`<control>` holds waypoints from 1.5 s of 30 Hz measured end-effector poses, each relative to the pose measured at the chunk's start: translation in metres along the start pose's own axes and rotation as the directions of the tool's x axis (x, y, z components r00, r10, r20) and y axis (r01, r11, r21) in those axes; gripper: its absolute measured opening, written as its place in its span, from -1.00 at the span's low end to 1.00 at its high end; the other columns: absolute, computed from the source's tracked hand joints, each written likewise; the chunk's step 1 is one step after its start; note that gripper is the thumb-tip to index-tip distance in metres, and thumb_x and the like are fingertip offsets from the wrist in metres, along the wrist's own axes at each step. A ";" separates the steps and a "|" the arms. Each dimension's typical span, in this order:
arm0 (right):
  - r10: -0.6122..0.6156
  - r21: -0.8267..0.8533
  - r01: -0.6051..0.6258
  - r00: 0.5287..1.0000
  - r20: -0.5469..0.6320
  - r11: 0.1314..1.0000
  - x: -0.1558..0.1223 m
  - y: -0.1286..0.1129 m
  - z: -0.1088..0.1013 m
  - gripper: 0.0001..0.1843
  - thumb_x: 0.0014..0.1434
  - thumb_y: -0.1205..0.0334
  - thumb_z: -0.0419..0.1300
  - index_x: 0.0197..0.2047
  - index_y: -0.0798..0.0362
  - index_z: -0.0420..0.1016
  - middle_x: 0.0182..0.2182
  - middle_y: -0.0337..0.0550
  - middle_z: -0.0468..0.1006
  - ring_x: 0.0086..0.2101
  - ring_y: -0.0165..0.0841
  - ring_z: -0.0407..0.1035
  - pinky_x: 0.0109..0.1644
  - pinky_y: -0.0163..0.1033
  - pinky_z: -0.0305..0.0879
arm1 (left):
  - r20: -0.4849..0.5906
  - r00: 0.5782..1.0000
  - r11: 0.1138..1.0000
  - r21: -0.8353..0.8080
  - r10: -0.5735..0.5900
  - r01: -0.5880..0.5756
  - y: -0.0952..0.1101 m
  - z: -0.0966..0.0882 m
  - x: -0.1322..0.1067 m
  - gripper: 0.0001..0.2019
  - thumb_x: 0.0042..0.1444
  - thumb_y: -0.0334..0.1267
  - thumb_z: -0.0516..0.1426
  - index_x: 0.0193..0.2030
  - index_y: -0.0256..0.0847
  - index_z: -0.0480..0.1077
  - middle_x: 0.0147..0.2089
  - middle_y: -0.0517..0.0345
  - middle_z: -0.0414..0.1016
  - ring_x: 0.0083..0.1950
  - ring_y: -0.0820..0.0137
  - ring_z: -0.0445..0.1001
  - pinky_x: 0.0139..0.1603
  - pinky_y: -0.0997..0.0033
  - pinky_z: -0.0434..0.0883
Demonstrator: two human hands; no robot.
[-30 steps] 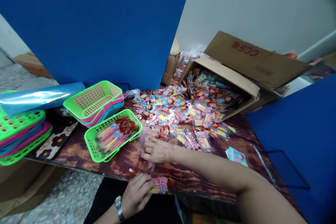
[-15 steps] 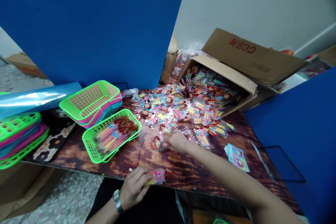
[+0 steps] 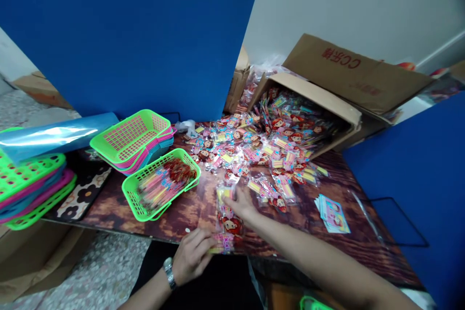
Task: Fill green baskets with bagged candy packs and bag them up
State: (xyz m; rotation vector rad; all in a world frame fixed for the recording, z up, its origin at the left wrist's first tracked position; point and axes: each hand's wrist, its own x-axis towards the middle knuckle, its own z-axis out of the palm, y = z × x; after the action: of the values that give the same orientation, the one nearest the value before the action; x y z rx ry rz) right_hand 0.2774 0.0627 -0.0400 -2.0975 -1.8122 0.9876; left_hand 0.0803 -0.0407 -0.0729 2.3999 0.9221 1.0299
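Note:
Near the front edge of the table, my left hand point(image 3: 194, 253), with a metal watch on the wrist, pinches the yellow end of a small clear-wrapped packet point(image 3: 224, 242) with pink print. Just beyond it, my right hand point(image 3: 242, 207) grips another clear packet point(image 3: 225, 198), yellow at its far end, with a red-haired cartoon head at its near end. That head lies close to the packet in my left hand. A heap of similar packets point(image 3: 250, 147) spreads behind my hands. To the left, a green basket point(image 3: 131, 208) contains several packets laid side by side.
An open cardboard box point(image 3: 323, 92) lies tipped at the back right, spilling packets. Stacked baskets point(image 3: 105, 143) and a blue shiny roll point(image 3: 61, 133) are on the left. Printed cards point(image 3: 333, 215) lie at right, near a blue panel point(image 3: 410, 155) with a black wire handle.
My right hand has drawn a packet from the heap's near edge towards me, turning it so its cartoon head points at my left hand. My left hand keeps its packet.

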 end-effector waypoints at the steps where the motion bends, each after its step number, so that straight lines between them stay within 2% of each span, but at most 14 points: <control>1: 0.029 -0.110 -0.030 1.000 -0.006 0.994 -0.001 -0.007 0.008 -0.55 0.03 -0.07 0.16 -0.08 0.03 0.35 -0.15 -0.04 0.37 -0.16 -0.19 0.32 -0.17 -0.18 0.26 | 0.004 1.000 1.000 -0.003 0.004 -0.004 0.000 0.000 -0.001 -0.77 0.13 -0.45 0.01 -0.07 -0.28 0.31 -0.20 -0.05 0.42 -0.19 0.32 0.43 -0.22 0.37 0.43; 3: -0.001 -0.252 0.004 1.000 0.011 0.968 0.000 -0.019 0.018 -0.49 -0.03 -0.06 0.23 -0.05 0.00 0.33 -0.14 -0.03 0.35 -0.15 -0.17 0.31 -0.16 -0.16 0.24 | -0.002 1.000 1.000 -0.008 0.002 -0.002 0.001 -0.001 -0.002 -0.77 0.13 -0.45 0.01 -0.07 -0.28 0.30 -0.20 -0.06 0.42 -0.19 0.32 0.42 -0.22 0.37 0.42; 5: -0.178 -0.318 0.185 0.983 0.052 0.930 0.001 -0.027 0.020 -0.50 -0.03 -0.01 0.25 -0.03 -0.02 0.31 -0.16 -0.06 0.34 -0.13 -0.18 0.29 -0.12 -0.16 0.23 | -0.016 1.000 1.000 -0.012 -0.013 0.013 0.003 -0.001 -0.004 -0.78 0.13 -0.45 0.01 -0.07 -0.27 0.30 -0.20 -0.05 0.41 -0.20 0.32 0.42 -0.22 0.37 0.42; 7: -0.363 -0.305 0.378 0.926 0.107 0.874 0.002 -0.029 0.014 -0.55 0.00 0.06 0.26 -0.05 -0.02 0.31 -0.18 -0.11 0.33 -0.14 -0.24 0.29 -0.10 -0.20 0.23 | -0.039 0.999 0.999 -0.013 -0.029 0.029 0.004 -0.001 -0.004 -0.78 0.13 -0.45 0.00 -0.08 -0.27 0.30 -0.21 -0.04 0.41 -0.21 0.33 0.42 -0.24 0.37 0.42; 10: -0.530 -0.286 0.559 0.829 0.176 0.779 0.001 -0.030 -0.004 -0.56 0.04 0.16 0.24 0.00 -0.02 0.28 -0.11 -0.12 0.28 -0.19 -0.34 0.31 -0.13 -0.27 0.26 | -0.071 0.994 0.997 -0.027 -0.080 0.079 0.004 -0.003 0.000 -0.80 0.13 -0.43 0.02 -0.10 -0.25 0.31 -0.23 -0.01 0.42 -0.23 0.33 0.41 -0.26 0.38 0.42; 14: -0.586 -0.455 0.662 0.746 0.317 0.596 -0.004 -0.038 -0.022 -0.59 0.13 0.18 0.17 0.07 -0.10 0.27 -0.09 -0.08 0.33 -0.14 -0.26 0.32 -0.16 -0.23 0.30 | -0.066 0.979 0.980 -0.071 -0.192 0.187 -0.001 -0.002 0.013 -0.85 0.17 -0.35 0.04 -0.12 -0.22 0.32 -0.24 0.02 0.42 -0.22 0.34 0.41 -0.23 0.37 0.41; 17: -0.559 -0.468 0.714 0.700 0.445 0.521 -0.007 -0.039 -0.024 -0.41 0.06 0.15 0.25 0.15 -0.10 0.20 -0.03 -0.03 0.35 -0.06 -0.15 0.30 -0.16 -0.16 0.33 | -0.020 0.974 0.972 -0.076 -0.226 0.224 -0.003 0.000 0.020 -0.86 0.19 -0.29 0.05 -0.12 -0.21 0.32 -0.24 0.03 0.41 -0.21 0.34 0.41 -0.21 0.39 0.41; 20: -0.586 -0.351 0.760 0.647 0.488 0.546 -0.004 -0.028 -0.024 -0.17 0.00 0.09 0.29 0.27 -0.06 0.01 0.07 0.05 0.32 0.01 -0.09 0.28 -0.05 -0.09 0.30 | 0.011 0.975 0.972 -0.073 -0.222 0.222 -0.002 0.001 0.020 -0.85 0.20 -0.27 0.03 -0.10 -0.21 0.31 -0.22 0.02 0.41 -0.19 0.34 0.41 -0.18 0.38 0.41; 23: -0.621 -0.154 0.746 0.635 0.461 0.648 0.000 -0.014 -0.030 -0.07 0.03 0.00 0.25 0.33 0.05 -0.14 0.07 0.09 0.36 0.02 -0.11 0.30 0.01 -0.11 0.26 | -0.011 0.972 0.971 -0.057 -0.235 0.234 -0.002 0.002 0.017 -0.85 0.20 -0.28 0.05 -0.11 -0.22 0.32 -0.22 0.02 0.40 -0.19 0.35 0.40 -0.18 0.38 0.41; 28: -0.662 0.076 0.706 0.614 0.429 0.704 -0.003 -0.005 -0.040 -0.41 0.17 -0.05 0.10 0.19 0.06 0.20 0.03 0.01 0.43 -0.01 -0.21 0.34 0.05 -0.16 0.24 | -0.118 0.967 0.969 0.074 -0.228 0.237 -0.002 0.005 0.012 -0.82 0.12 -0.31 0.10 -0.12 -0.22 0.36 -0.04 -0.09 0.32 0.00 0.21 0.33 -0.06 0.19 0.40; 32: -0.696 0.130 0.706 0.618 0.366 0.696 -0.010 -0.001 -0.040 -0.50 0.22 -0.01 0.04 0.14 0.08 0.27 0.00 0.01 0.44 -0.02 -0.25 0.33 0.05 -0.18 0.23 | -0.179 0.959 0.964 0.113 -0.220 0.242 0.000 0.005 0.013 -0.82 0.06 -0.35 0.15 -0.15 -0.21 0.39 0.29 -0.14 -0.04 0.25 0.01 0.09 0.12 -0.08 0.24; 35: -0.701 0.172 0.699 0.601 0.383 0.694 -0.011 0.002 -0.040 -0.53 0.24 0.04 0.02 0.16 0.04 0.25 0.04 -0.01 0.41 0.01 -0.28 0.30 0.08 -0.17 0.20 | -0.148 0.962 0.966 0.085 -0.230 0.244 0.000 0.003 0.015 -0.83 0.03 -0.38 0.18 -0.20 -0.23 0.40 0.38 -0.08 -0.26 0.31 -0.03 -0.01 0.17 -0.14 0.17; 42: -0.658 0.141 0.679 0.603 0.451 0.720 -0.008 0.004 -0.046 -0.40 0.12 0.02 0.17 0.20 0.02 0.20 0.09 0.00 0.35 0.05 -0.23 0.25 0.12 -0.15 0.15 | -0.052 0.966 0.967 -0.019 -0.254 0.253 -0.004 0.005 0.008 -0.76 0.04 -0.47 0.14 -0.12 -0.24 0.37 0.40 -0.05 -0.38 0.33 0.00 -0.03 0.18 -0.02 0.23; 45: -0.659 0.138 0.692 0.579 0.480 0.709 -0.008 0.006 -0.047 -0.40 0.14 0.00 0.15 0.20 0.04 0.20 0.07 0.01 0.35 0.04 -0.23 0.25 0.11 -0.17 0.15 | -0.043 0.972 0.973 -0.012 -0.232 0.232 -0.004 0.005 0.006 -0.75 0.03 -0.49 0.11 -0.12 -0.25 0.37 0.40 -0.05 -0.38 0.32 -0.01 0.00 0.17 -0.01 0.26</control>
State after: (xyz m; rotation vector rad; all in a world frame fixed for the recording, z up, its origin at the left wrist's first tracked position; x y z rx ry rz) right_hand 0.3104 0.0660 -0.0046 -0.9659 -2.6128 1.2932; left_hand 0.0855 -0.0345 -0.0756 2.2065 1.1795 0.9976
